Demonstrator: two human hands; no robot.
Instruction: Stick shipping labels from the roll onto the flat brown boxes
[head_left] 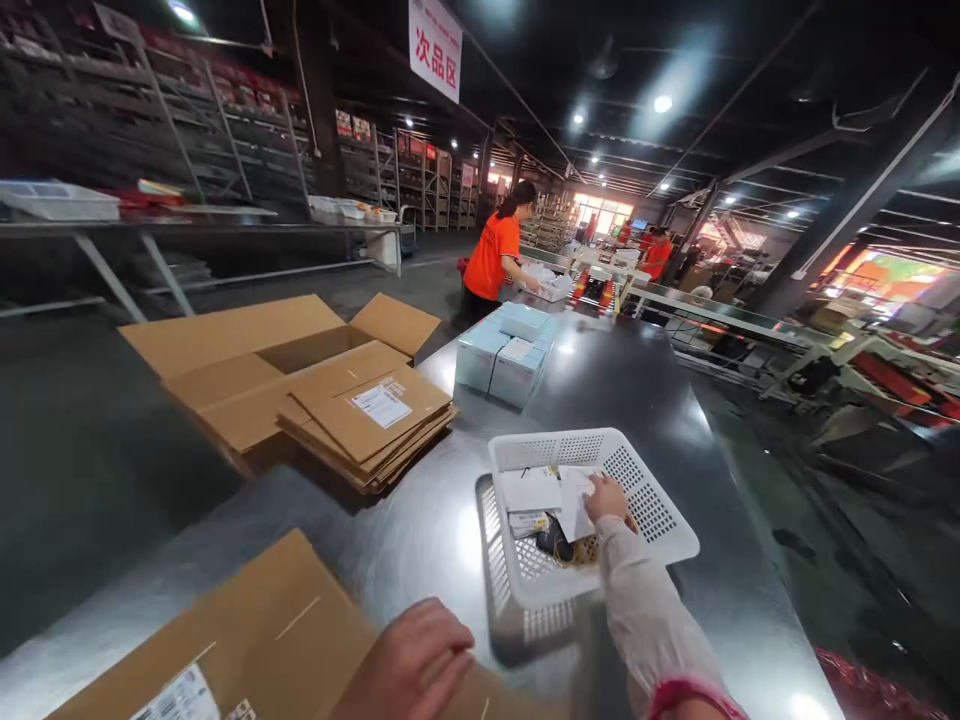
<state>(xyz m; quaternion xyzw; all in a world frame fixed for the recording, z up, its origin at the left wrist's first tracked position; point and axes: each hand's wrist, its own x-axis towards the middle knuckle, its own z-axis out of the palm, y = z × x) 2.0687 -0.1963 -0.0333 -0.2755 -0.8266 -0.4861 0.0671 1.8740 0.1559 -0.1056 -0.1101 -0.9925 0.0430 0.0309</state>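
My right hand (606, 498) reaches into a white plastic basket (652, 485) and pinches a white paper (576, 500). Beside that paper lie another white packet (531, 490), a small black item (553, 540) and some labelled pieces. At the bottom centre my left hand (416, 655) rests at a brown cardboard box (277, 640), its fingers curled; what they hold, if anything, is hidden. A white label (180, 697) shows on this box's near side.
A stack of flattened cartons (375, 410) sits left of the basket, against an open carton (247, 380). Light blue boxes (502, 355) stand farther back on the metal table (622, 380). Beyond them, a person in orange (495, 255) leans over another basket.
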